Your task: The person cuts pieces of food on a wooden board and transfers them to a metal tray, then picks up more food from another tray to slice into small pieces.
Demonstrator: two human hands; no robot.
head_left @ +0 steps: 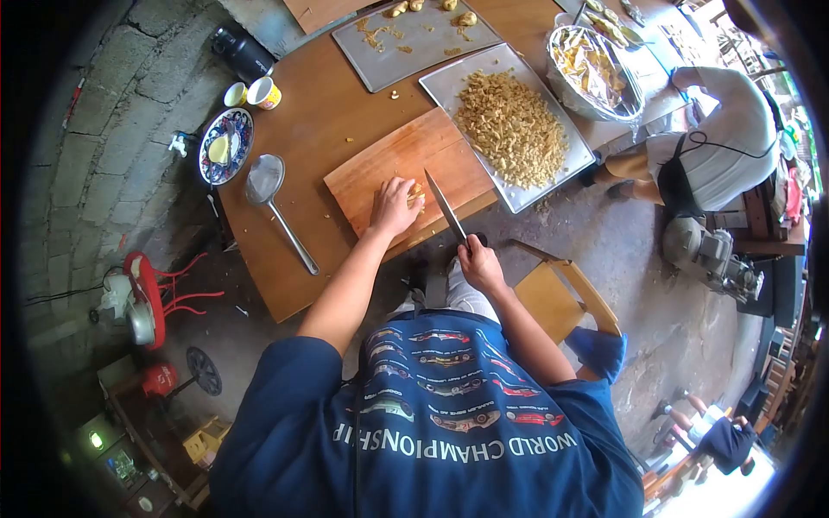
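My left hand (396, 205) rests on the wooden cutting board (363, 173), its fingers curled over some small yellowish food pieces (416, 195). In my right hand (480, 264) is the dark handle of a long knife (446, 207), its blade pointing up and left across the board's front edge, to the right of the pieces. Beyond the board, to the right, a metal tray (442, 86) carries a large heap of chopped pale pieces (511, 128). The undersides of the left fingers are hidden.
A ladle (265, 179), patterned plate (243, 121), two cups (264, 93) and a dark bottle (242, 53) stand on the table's left. A second tray (371, 65) and a lined basin (596, 73) lie beyond. Another person (734, 129) bends at right; a chair (548, 298) stands nearby.
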